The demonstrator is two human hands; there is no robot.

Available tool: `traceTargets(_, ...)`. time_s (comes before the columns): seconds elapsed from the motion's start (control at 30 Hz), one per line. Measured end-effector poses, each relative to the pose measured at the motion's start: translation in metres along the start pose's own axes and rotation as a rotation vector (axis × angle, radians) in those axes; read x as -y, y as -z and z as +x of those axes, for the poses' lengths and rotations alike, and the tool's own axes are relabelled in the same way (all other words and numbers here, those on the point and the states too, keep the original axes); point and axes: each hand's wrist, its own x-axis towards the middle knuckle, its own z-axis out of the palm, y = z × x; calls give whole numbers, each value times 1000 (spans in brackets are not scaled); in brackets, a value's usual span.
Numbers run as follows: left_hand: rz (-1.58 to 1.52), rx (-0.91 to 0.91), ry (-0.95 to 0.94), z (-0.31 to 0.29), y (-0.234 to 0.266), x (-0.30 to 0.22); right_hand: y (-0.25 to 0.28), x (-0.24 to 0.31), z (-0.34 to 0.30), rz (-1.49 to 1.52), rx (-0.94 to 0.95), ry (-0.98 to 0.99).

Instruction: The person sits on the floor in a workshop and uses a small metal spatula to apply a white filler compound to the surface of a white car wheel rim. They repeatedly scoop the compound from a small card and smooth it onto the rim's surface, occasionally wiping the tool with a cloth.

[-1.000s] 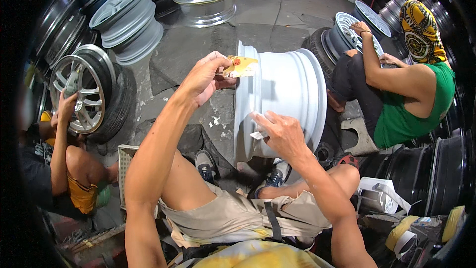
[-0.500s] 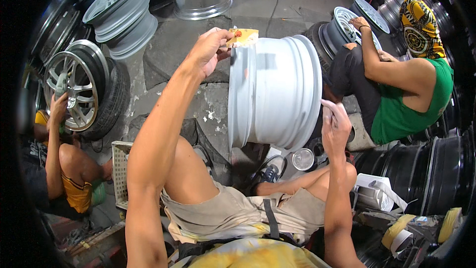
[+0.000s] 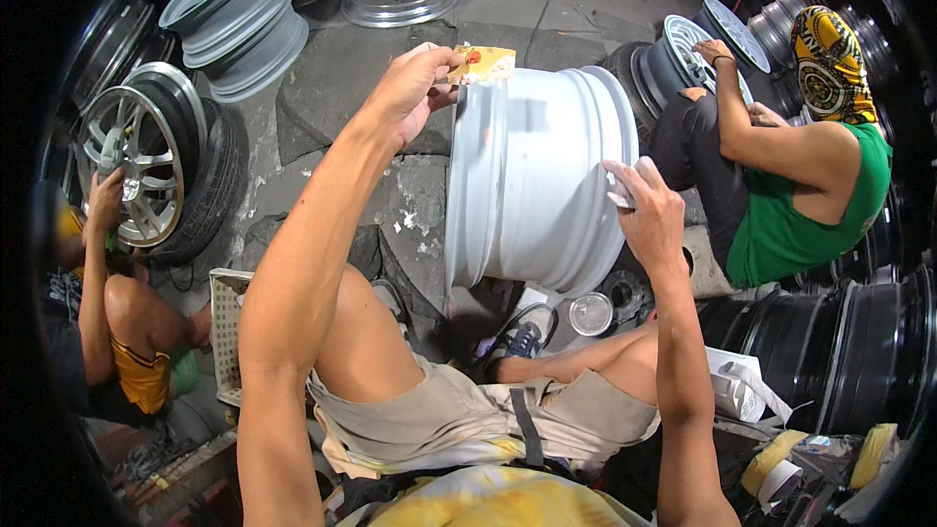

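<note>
A pale grey wheel rim [image 3: 561, 171] stands on edge before my knees, its barrel toward me. At its upper left, my left hand [image 3: 418, 88] pinches a yellow card [image 3: 486, 64] with an orange dab and whitish paste along its edge. The card overlaps the rim's top edge; I cannot tell whether it touches. My right hand [image 3: 652, 210] is closed beside the rim's right lip. A small pale piece [image 3: 619, 191] shows at its whitened fingertips, but its kind is unclear.
A co-worker in a green top [image 3: 810, 205] works on another rim [image 3: 691, 49] at right. At left, another person's hand holds a tool on a spoked wheel [image 3: 137, 171]. A clear round tub [image 3: 590, 314] sits by my shoe. A perforated crate [image 3: 226, 337] stands left of my knee.
My right hand has risen from the rim's lower right and turned inward, bringing the small pale piece into sight. My left hand still holds the card at the top, shifted slightly.
</note>
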Motion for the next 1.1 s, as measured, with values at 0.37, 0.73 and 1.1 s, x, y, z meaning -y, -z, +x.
traceTargets(0.37,30,-21,-5,-6,-7,-3,7,-8,7,-155,121,118)
traceTargets(0.73,-13,-9,-4,-15,-8,-5,11,-11,10,-219,140,183)
traceTargets(1.1,-24,-55,-18,22,-11,-1,8,-1,-36,186,-225,-192)
